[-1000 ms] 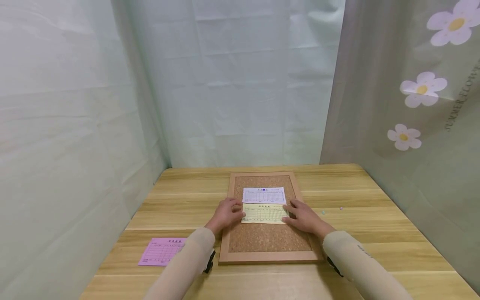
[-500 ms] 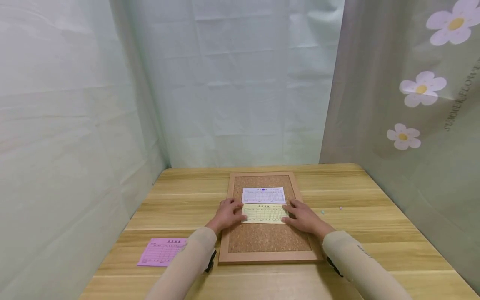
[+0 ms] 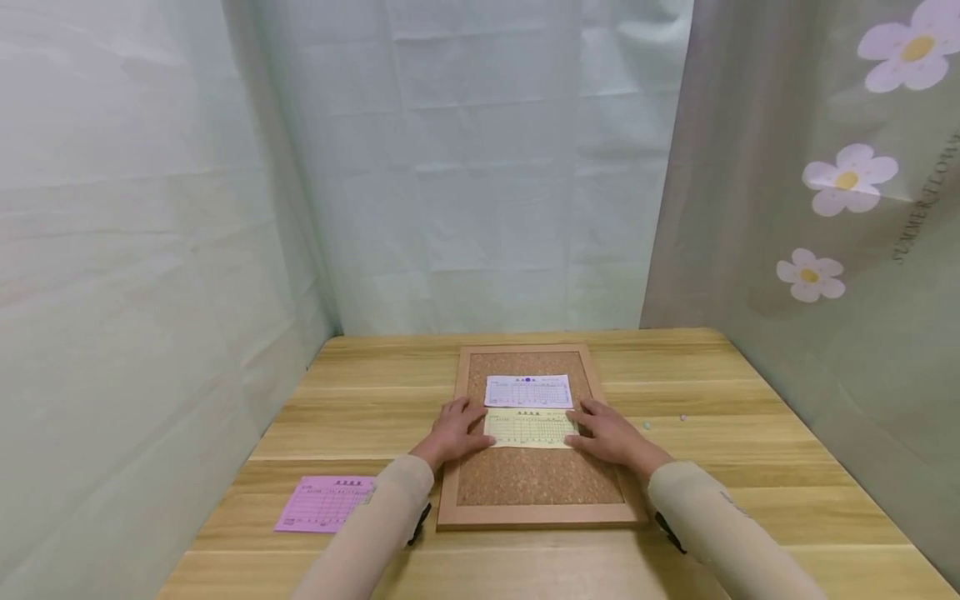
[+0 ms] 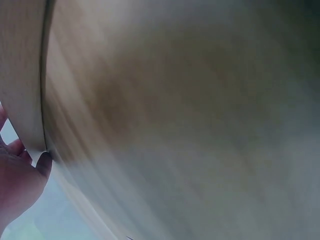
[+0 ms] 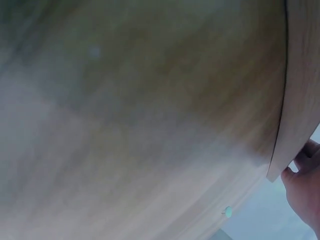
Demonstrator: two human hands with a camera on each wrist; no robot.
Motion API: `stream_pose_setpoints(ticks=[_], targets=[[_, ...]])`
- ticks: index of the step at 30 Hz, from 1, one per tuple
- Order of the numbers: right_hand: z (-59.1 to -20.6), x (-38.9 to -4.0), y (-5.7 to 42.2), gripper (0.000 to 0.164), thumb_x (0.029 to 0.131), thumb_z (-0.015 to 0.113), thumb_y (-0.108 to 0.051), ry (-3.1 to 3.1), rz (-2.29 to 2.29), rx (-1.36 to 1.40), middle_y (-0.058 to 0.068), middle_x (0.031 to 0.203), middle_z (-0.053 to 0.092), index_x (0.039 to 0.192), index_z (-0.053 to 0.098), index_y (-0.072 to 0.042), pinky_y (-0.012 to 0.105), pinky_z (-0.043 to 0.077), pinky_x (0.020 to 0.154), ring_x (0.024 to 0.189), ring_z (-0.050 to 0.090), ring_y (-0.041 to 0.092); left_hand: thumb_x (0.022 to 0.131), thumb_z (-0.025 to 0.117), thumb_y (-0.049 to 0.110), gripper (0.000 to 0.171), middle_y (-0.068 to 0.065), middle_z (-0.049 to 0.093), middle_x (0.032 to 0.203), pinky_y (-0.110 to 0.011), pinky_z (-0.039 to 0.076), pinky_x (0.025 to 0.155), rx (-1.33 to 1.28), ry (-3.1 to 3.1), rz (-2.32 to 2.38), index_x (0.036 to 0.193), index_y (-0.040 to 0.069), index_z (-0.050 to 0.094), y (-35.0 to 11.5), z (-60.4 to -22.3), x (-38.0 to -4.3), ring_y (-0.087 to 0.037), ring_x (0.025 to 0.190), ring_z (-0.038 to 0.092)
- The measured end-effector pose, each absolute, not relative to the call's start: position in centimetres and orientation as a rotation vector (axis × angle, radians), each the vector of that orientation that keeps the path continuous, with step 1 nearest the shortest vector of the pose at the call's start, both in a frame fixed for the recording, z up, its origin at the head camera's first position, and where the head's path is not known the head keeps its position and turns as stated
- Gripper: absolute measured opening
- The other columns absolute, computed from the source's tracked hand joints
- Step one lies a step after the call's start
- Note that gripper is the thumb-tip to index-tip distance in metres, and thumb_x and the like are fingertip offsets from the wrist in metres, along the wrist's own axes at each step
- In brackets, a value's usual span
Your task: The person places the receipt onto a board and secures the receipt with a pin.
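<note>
A yellow printed form slip (image 3: 528, 427) lies flat on a framed cork board (image 3: 540, 483). My left hand (image 3: 453, 433) rests at its left edge, the thumb on the lower left corner and the fingers spread toward the upper one. At the opposite edge my right hand (image 3: 609, 433) touches the slip, fingertips near the upper right corner and thumb near the lower right. Just above it is a lilac form slip (image 3: 528, 393) with a purple pushpin (image 3: 528, 380) at its top middle. In the wrist views both hands appear only in part, beside the board's frame.
On the wooden table (image 3: 720, 500), a pink form slip (image 3: 322, 504) lies left of the board, partly hidden by my left sleeve. Right of the board are a green pushpin (image 5: 228, 212) and a small pale purple piece (image 3: 682, 417). Curtains (image 3: 487, 167) surround the table.
My left thumb has slid slightly down toward the yellow slip's lower left corner. My right hand and the slips stay practically in place.
</note>
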State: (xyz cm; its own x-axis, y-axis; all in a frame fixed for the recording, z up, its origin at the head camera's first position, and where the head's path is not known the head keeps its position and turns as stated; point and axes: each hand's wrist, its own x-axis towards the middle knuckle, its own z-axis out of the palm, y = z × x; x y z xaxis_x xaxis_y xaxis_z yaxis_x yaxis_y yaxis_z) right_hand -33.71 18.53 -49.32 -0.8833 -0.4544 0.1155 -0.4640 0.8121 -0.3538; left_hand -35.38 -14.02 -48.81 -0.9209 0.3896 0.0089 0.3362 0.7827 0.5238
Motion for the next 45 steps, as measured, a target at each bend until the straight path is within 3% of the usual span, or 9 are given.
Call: stream_pose_setpoints(ticks=[14,26,37,45], targets=[[-48.7,-33.9,18.4,0.061,0.095,0.064,-0.042,-3.025,0.590,0.689,0.031,0.149,0.036,0.140,0.055,-0.002,0.060,0.031,0.107,0.136,0.034,0.049,0.092,0.069,0.039,0.068,-0.025,0.024,0.157,-0.063,0.024,0.109,0.596,2.877,0.744,0.148,0.007,0.046,-14.0,-48.7,-35.6,-0.045,0.144,0.018],[-48.0,-33.5,19.8,0.048,0.095,0.068,-0.028,-2.961,0.558,0.750,0.034,0.142,0.043,0.133,0.061,0.001,0.061,0.037,0.102,0.129,0.043,0.050,0.092,0.069,0.042,0.070,-0.024,0.022,0.158,-0.062,0.024,0.110,0.574,2.863,0.725,0.149,0.009,0.045,-14.0,-49.0,-36.0,-0.043,0.145,0.016],[-47.2,-33.6,21.1,0.046,0.098,0.063,-0.020,-2.907,0.717,0.634,0.034,0.143,0.043,0.136,0.055,0.005,0.063,0.037,0.101,0.127,0.044,0.052,0.092,0.069,0.044,0.072,-0.023,0.022,0.158,-0.060,0.025,0.110,0.581,2.862,0.725,0.150,0.010,0.045,-14.0,-48.9,-35.6,-0.042,0.145,0.017],[-46.3,-33.7,22.4,0.040,0.099,0.062,-0.013,-2.824,0.784,0.566,0.030,0.135,0.052,0.133,0.057,0.005,0.062,0.040,0.098,0.123,0.049,0.050,0.091,0.069,0.046,0.073,-0.021,0.019,0.160,-0.060,0.023,0.111,0.589,2.869,0.742,0.151,0.013,0.043,-14.3,-50.1,-36.3,-0.041,0.146,0.014]])
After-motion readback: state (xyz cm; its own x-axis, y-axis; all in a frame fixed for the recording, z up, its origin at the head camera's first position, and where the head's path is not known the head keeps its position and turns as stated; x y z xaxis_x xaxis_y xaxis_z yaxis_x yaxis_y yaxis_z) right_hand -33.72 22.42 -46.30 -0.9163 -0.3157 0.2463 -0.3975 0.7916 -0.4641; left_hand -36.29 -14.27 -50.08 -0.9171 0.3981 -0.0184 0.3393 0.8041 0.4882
